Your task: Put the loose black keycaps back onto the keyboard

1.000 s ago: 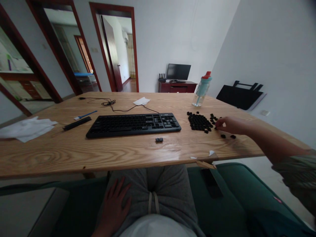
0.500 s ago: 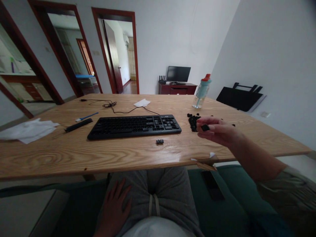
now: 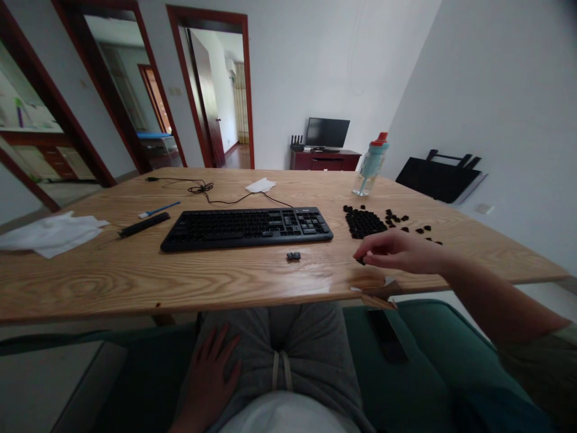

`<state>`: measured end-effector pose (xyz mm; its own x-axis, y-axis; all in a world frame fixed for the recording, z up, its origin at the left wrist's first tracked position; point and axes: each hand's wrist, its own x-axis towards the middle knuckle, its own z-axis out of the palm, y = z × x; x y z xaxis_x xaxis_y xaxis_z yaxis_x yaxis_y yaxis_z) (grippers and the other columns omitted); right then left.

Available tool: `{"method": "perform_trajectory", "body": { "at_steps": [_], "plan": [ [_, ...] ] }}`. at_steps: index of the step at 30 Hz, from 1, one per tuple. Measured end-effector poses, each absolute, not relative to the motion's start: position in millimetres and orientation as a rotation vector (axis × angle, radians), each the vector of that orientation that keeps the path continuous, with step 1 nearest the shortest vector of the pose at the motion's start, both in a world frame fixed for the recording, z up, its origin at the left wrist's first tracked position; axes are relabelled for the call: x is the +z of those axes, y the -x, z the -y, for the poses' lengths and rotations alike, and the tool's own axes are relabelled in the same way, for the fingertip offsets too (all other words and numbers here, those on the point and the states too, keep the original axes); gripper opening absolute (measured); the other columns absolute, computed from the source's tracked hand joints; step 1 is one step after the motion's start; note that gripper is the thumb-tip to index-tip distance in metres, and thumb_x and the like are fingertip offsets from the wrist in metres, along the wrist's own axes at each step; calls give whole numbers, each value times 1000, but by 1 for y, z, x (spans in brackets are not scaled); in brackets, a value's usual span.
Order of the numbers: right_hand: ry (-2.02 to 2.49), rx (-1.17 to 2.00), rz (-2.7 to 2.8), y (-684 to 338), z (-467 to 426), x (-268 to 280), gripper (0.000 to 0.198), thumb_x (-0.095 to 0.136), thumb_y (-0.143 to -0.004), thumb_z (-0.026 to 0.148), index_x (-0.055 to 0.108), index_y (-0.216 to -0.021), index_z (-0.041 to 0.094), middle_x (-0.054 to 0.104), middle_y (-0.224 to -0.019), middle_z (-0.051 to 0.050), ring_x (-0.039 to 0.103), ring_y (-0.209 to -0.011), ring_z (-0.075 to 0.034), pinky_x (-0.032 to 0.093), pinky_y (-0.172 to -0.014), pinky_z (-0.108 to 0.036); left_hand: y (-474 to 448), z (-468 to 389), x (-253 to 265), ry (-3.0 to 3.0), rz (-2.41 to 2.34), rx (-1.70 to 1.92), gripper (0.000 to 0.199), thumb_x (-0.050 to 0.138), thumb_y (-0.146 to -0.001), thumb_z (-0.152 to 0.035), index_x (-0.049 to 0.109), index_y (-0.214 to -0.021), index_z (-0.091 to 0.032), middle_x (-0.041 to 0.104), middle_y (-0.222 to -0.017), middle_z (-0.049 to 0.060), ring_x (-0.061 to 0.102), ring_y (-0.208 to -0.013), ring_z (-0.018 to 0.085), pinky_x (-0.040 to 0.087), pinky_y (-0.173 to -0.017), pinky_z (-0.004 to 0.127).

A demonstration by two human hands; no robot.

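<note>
My right hand (image 3: 392,251) pinches a small black keycap (image 3: 360,261) low over the table's near right part; whether the keycap touches the wood I cannot tell. Just beyond the fingers lies a tight block of black keycaps (image 3: 364,224), with several loose keycaps (image 3: 396,218) scattered to its right. Two keycaps (image 3: 293,256) sit side by side in front of the black keyboard (image 3: 247,228), which lies mid-table, its cable running behind. On my left thigh rests my left hand (image 3: 215,373), fingers spread, holding nothing.
A water bottle (image 3: 370,163) stands behind the keycaps. Left of the keyboard are a black strip (image 3: 144,225), a blue-handled brush (image 3: 160,210) and white tissue (image 3: 54,233). Another tissue (image 3: 260,185) lies behind the keyboard. The table's near edge (image 3: 376,297) has peeling tape. A phone (image 3: 387,335) lies on the seat.
My right hand has come down and nearer with the keycap, from in front of the keycap block to the bare wood before it. My left hand has stayed on the thigh.
</note>
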<state>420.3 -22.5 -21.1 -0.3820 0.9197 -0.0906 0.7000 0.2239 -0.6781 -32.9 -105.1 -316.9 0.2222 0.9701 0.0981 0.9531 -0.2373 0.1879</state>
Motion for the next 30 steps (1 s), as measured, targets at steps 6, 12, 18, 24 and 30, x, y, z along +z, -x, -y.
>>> {"method": "perform_trajectory", "body": {
  "at_steps": [6, 12, 18, 24, 30],
  "plan": [
    [1919, 420, 2222, -499, 22, -46, 31, 62, -79, 49, 77, -88, 24, 73, -83, -6, 62, -67, -19, 45, -60, -30, 31, 104, -312, -2371, -1896, 274, 47, 51, -90, -39, 60, -136, -34, 40, -157, 1, 32, -146, 31, 30, -115, 53],
    [1997, 378, 2163, -509, 25, -43, 39, 63, -76, 59, 78, -85, 23, 74, -80, -9, 61, -63, -20, 43, -55, -31, 30, 103, -312, -2356, -1901, 261, 47, 50, -91, -39, 59, -136, -33, 39, -157, 1, 31, -147, 31, 30, -116, 53],
    [2086, 210, 2004, -519, 9, -28, 47, 58, -82, 56, 76, -108, 20, 75, -92, -11, 63, -69, -22, 46, -62, -33, 30, 104, -313, -2371, -1904, 235, 48, 49, -91, -39, 59, -137, -32, 38, -158, 3, 30, -147, 32, 29, -116, 54],
    [2373, 130, 1824, -556, -21, -16, 34, 62, -83, 33, 78, -106, 13, 76, -89, -14, 62, -63, -21, 42, -64, -34, 30, 105, -312, -2346, -1918, 206, 49, 48, -91, -38, 57, -139, -32, 38, -158, 2, 29, -147, 32, 28, -116, 55],
    [2341, 245, 1886, -538, -27, -25, 30, 64, -82, 33, 78, -101, 13, 74, -79, -14, 56, -53, -18, 38, -58, -35, 31, 105, -310, -2357, -1902, 209, 49, 48, -92, -39, 57, -139, -32, 38, -158, 3, 30, -147, 32, 30, -116, 54]
  ]
}}
